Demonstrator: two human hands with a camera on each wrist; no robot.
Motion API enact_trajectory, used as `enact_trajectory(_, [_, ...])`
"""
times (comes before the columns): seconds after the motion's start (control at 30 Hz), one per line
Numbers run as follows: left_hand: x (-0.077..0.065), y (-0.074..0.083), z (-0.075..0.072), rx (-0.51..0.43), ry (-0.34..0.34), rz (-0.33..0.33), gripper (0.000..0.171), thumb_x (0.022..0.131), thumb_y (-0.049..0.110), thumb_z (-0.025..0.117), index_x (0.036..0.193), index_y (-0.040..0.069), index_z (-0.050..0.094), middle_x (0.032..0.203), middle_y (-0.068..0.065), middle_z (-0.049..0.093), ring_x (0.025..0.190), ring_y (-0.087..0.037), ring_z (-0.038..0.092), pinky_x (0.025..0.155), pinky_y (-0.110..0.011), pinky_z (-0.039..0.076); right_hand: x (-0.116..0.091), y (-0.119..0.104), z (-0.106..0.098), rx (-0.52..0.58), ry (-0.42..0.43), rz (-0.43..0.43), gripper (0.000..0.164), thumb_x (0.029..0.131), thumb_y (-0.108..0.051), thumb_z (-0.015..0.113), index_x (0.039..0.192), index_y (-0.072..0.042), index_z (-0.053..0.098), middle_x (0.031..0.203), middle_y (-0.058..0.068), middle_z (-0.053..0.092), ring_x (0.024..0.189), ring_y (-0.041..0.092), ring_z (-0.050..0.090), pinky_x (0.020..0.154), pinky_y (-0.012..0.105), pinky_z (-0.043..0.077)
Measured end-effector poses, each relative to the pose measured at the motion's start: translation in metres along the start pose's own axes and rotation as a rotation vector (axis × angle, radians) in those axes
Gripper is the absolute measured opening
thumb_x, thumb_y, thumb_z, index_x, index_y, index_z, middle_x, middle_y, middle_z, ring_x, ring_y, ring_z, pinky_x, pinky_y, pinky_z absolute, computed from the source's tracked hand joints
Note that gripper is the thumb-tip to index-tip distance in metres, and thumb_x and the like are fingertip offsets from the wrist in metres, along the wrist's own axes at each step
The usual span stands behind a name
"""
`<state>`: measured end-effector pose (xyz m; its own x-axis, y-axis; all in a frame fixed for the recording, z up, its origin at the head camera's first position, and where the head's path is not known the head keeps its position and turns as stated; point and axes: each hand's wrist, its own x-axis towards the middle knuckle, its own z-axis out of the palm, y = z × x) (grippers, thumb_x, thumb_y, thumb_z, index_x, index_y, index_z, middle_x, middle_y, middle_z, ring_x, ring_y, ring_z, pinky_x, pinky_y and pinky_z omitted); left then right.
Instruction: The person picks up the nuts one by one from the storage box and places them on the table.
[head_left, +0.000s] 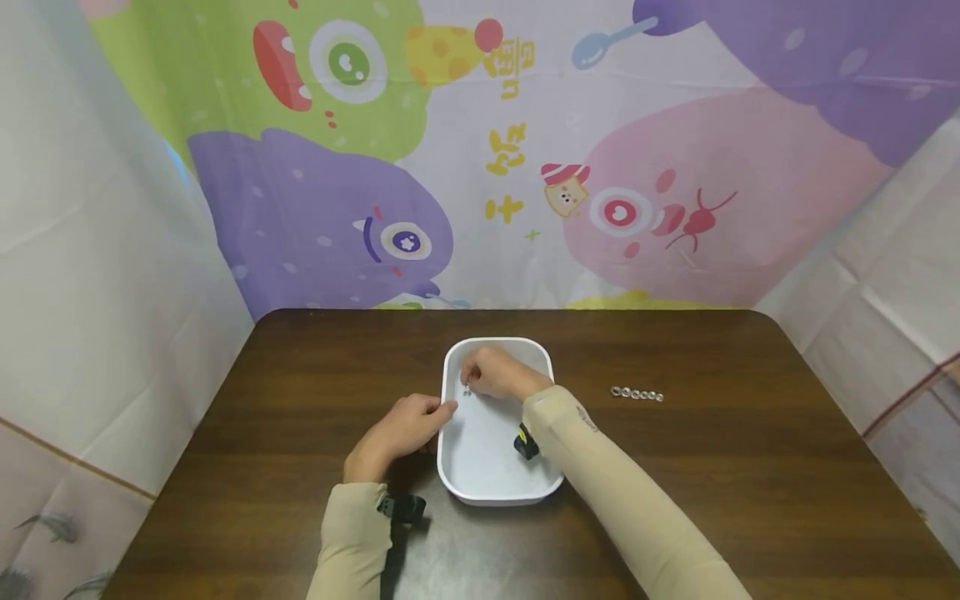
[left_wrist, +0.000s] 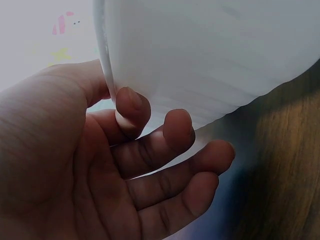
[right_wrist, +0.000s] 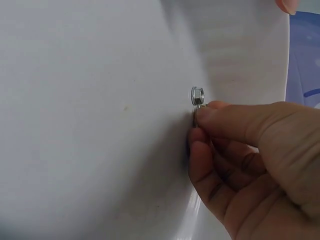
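A white rectangular tray (head_left: 487, 479) with rounded corners stands on the table. My left hand (head_left: 401, 429) grips its left rim, the thumb over the edge and the index finger against the outer wall; the other fingers are loosely bent below. Inside the tray, near its left wall, my right hand (head_left: 495, 373) pinches a small metal nut (right_wrist: 195, 116) between thumb and fingers, which cover most of it. Right beside it on the tray floor lies a silvery hex flange nut (right_wrist: 198, 95).
On the brown wooden table (head_left: 712, 467), right of the tray, several shiny nuts (head_left: 637, 394) lie in a row. A cartoon-printed cloth (head_left: 495, 250) hangs behind the table's far edge. Pale sheets flank both sides.
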<state>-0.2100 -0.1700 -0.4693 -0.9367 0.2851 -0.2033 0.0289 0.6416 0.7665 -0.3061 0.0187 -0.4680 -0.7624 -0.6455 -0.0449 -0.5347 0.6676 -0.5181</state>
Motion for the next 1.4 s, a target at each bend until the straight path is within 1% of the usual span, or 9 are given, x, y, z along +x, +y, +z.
enact_trajectory(0.33, [-0.001,0.001,0.0,-0.011,-0.004,-0.016,0.039,0.106,0.036,0.052,0.086,0.007,0.068,0.066,-0.007,0.057,0.059,-0.016,0.052,0.057,-0.031,0.043,0.001,0.001,0.002,-0.013,-0.023,0.06,0.011,0.091,0.003,0.069,0.091,-0.004,0.077,0.083,0.002,0.068,0.074,0.01,0.053,0.07,0.018,0.042])
enact_trajectory(0.47, [-0.002,0.0,0.0,-0.012,-0.01,-0.018,0.04,0.106,0.037,0.052,0.085,0.007,0.068,0.066,-0.006,0.057,0.059,-0.016,0.052,0.056,-0.031,0.043,-0.001,0.001,0.001,0.011,-0.029,0.088,0.011,0.09,0.003,0.068,0.092,-0.004,0.076,0.083,0.003,0.068,0.075,0.01,0.054,0.07,0.019,0.044])
enact_trajectory(0.6, [0.0,0.001,-0.001,-0.005,-0.012,-0.009,0.04,0.106,0.037,0.052,0.084,0.007,0.067,0.065,-0.006,0.057,0.058,-0.016,0.051,0.056,-0.031,0.044,-0.004,0.001,-0.004,0.033,-0.009,0.111,0.01,0.09,0.003,0.067,0.092,-0.002,0.076,0.085,0.004,0.069,0.074,0.01,0.054,0.071,0.02,0.045])
enact_trajectory(0.73, [0.002,0.001,-0.002,-0.005,-0.008,-0.018,0.04,0.106,0.036,0.052,0.085,0.006,0.067,0.066,-0.006,0.058,0.059,-0.016,0.052,0.057,-0.031,0.044,-0.006,0.004,-0.008,0.053,0.015,0.107,0.008,0.09,0.003,0.068,0.091,-0.001,0.075,0.084,0.005,0.068,0.075,0.011,0.055,0.071,0.021,0.045])
enact_trajectory(0.9, [0.0,0.001,-0.001,-0.002,-0.015,-0.021,0.04,0.105,0.036,0.053,0.085,0.005,0.068,0.065,-0.005,0.056,0.058,-0.016,0.051,0.057,-0.031,0.044,-0.012,0.006,-0.012,0.069,0.005,0.118,0.01,0.091,0.002,0.066,0.091,-0.002,0.075,0.084,0.003,0.067,0.076,0.011,0.055,0.071,0.021,0.045])
enact_trajectory(1.0, [0.0,0.002,0.0,0.003,-0.017,-0.021,0.04,0.106,0.036,0.052,0.085,0.006,0.068,0.065,-0.004,0.056,0.059,-0.017,0.051,0.057,-0.031,0.044,-0.018,0.003,-0.018,0.084,-0.006,0.126,0.01,0.092,0.0,0.066,0.093,-0.004,0.075,0.085,0.003,0.067,0.077,0.011,0.055,0.071,0.021,0.045])
enact_trajectory(1.1, [0.001,0.002,-0.001,0.013,-0.019,-0.03,0.04,0.106,0.036,0.052,0.086,0.005,0.068,0.065,-0.004,0.056,0.059,-0.017,0.052,0.058,-0.031,0.044,-0.022,-0.001,-0.024,0.069,-0.011,0.11,0.01,0.094,-0.002,0.066,0.094,-0.006,0.075,0.087,0.002,0.068,0.078,0.011,0.056,0.073,0.022,0.045])
enact_trajectory(1.23, [0.001,0.003,-0.002,0.025,-0.015,-0.029,0.04,0.106,0.036,0.052,0.086,0.005,0.068,0.066,-0.004,0.057,0.059,-0.017,0.052,0.058,-0.031,0.045,-0.029,-0.003,-0.033,0.032,0.006,0.078,0.01,0.094,-0.004,0.066,0.094,-0.008,0.075,0.089,0.001,0.069,0.08,0.012,0.056,0.076,0.024,0.047])
enact_trajectory(1.4, [0.001,0.004,0.001,0.016,-0.013,-0.039,0.039,0.105,0.035,0.053,0.088,0.005,0.07,0.066,-0.004,0.058,0.06,-0.017,0.053,0.058,-0.031,0.045,-0.043,-0.001,-0.043,0.029,0.038,0.061,0.011,0.092,-0.003,0.066,0.093,-0.007,0.076,0.087,0.001,0.071,0.082,0.012,0.059,0.078,0.026,0.05])
